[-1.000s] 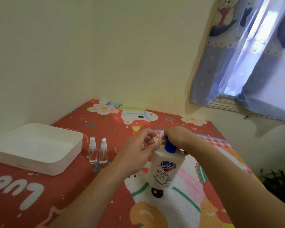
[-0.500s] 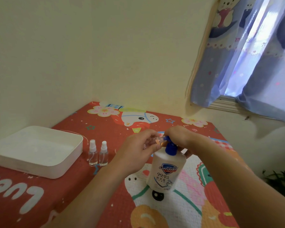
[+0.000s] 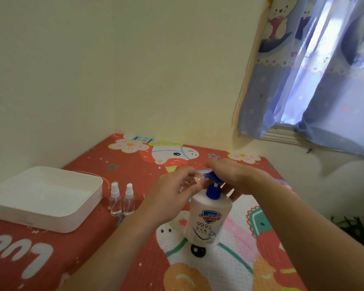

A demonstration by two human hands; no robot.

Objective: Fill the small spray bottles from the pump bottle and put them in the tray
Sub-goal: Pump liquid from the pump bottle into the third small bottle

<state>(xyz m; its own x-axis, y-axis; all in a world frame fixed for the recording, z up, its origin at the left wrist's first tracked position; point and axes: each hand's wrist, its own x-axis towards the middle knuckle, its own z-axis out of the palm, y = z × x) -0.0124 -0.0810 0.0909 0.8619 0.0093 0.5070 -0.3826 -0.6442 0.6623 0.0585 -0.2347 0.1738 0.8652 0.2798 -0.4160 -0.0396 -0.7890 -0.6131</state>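
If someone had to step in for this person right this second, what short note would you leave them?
Left hand: grips a small clear uncapped spray bottle, tilted, its mouth at the blue spout of the white pump bottle.
Right hand: rests flat on the blue pump head, fingers straight.
Two small clear spray bottles with white caps stand upright beside the white square plastic tray, which holds no bottles.
Done: how full the held bottle is cannot be told.
Left: finish filling it and cap it. The two capped bottles look nearly empty, so they probably need filling too. Then put all three in the tray.
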